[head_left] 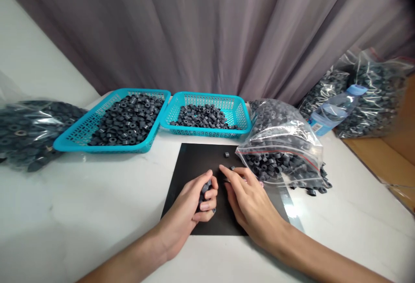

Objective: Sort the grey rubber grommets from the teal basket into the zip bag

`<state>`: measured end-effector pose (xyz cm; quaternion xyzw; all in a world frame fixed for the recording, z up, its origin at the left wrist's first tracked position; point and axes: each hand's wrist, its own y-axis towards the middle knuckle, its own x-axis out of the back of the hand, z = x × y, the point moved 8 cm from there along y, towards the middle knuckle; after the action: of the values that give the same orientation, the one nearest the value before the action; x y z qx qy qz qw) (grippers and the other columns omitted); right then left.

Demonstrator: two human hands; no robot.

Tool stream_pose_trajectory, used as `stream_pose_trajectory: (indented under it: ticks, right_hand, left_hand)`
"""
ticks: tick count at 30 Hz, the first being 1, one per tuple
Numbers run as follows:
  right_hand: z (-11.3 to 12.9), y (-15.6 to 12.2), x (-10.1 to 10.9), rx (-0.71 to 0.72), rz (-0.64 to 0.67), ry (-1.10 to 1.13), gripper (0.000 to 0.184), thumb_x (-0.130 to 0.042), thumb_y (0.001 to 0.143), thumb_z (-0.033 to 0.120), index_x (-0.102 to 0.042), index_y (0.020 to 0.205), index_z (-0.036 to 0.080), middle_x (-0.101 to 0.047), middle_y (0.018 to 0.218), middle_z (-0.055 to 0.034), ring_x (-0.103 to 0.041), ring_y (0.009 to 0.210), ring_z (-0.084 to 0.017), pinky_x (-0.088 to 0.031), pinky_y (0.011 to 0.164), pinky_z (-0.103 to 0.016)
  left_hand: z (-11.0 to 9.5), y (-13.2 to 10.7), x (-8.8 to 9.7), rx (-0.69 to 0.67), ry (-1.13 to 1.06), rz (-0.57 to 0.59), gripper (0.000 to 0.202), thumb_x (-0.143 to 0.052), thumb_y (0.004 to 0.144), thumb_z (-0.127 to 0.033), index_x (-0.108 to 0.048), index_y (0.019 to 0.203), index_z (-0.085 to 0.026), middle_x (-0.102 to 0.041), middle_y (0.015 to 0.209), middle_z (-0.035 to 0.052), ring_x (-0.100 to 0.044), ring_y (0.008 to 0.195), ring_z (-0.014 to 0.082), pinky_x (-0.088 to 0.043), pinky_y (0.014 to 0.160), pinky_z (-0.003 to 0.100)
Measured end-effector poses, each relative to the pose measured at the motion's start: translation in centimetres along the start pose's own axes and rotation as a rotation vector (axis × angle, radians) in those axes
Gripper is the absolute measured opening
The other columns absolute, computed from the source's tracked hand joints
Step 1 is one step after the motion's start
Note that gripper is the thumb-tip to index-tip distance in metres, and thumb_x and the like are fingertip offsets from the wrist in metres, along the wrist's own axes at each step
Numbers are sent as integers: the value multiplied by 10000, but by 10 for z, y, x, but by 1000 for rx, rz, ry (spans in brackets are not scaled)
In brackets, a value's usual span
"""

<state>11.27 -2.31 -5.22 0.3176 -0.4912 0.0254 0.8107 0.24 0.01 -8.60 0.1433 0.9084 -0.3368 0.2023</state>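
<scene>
My left hand (194,198) is curled round several small dark grey rings (205,188), short cylinders with a hole, above the black mat (204,157). To its right, my right hand (246,194) is bent palm-down over the same mat, index finger pointing forward. A dark bit shows between its thumb and fingers, but most of its grip is hidden. One loose grey ring (226,154) lies on the mat beyond the fingertips. Right of it lies a clear zip bag (282,127), its mouth towards me, with rings spilling out.
Two blue baskets, the left one (71,138) fuller than the middle one (207,132), hold grey rings behind the mat. A filled bag (29,131) lies far left. At right are a water bottle (337,108), more filled bags (379,93) and a cardboard box (372,157). A curtain (201,28) hangs behind.
</scene>
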Motion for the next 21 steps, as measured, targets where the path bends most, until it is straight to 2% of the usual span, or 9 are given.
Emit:
stream_pose_trajectory:
  ticks: [3,5,8,12,15,21]
  right_hand:
    - [10,1,14,32,-85,36,412,-459,986,97,-477,1396,134,-621,1274,-156,-549,1045,-255,-548,881,-423]
    - [16,3,21,19,-129,89,300,-528,978,153,-564,1276,149,-641,1167,-133,-551,981,-245,-534,837,-404]
    - [18,7,20,-71,-128,194,183,-605,957,237,-623,1131,185,-637,1042,-92,-545,907,-227,-508,770,-374]
    - [14,9,19,-190,-156,341,40,-625,946,223,-650,975,212,-631,965,-52,-555,903,-202,-474,784,-352]
    - [10,7,20,-233,-176,428,22,-649,927,196,-657,924,216,-637,936,-30,-566,900,-188,-449,807,-348]
    - [1,4,22,-278,-203,569,64,-645,945,216,-704,947,241,-628,918,-17,-559,820,-164,-450,772,-324]
  left_hand:
    - [1,-1,0,-15,17,-14,307,-630,929,-424,-561,824,-144,-370,706,-56,-296,529,28,-163,426,138]
    - [3,-2,2,-20,29,-38,307,-645,915,-442,-581,863,-146,-400,732,-46,-336,555,38,-192,439,142]
    - [5,-4,3,-9,52,-87,298,-648,909,-445,-614,951,-152,-458,766,-27,-375,576,51,-226,451,149]
    - [3,-5,1,-8,73,-109,256,-617,930,-410,-609,944,-155,-476,786,-21,-386,579,52,-236,458,155]
    - [2,-5,0,-11,74,-109,234,-560,966,-381,-592,932,-152,-453,770,-30,-371,566,48,-221,452,156]
    - [1,-4,-3,-38,82,-40,238,-529,978,-370,-544,873,-158,-432,722,-36,-336,548,45,-180,450,155]
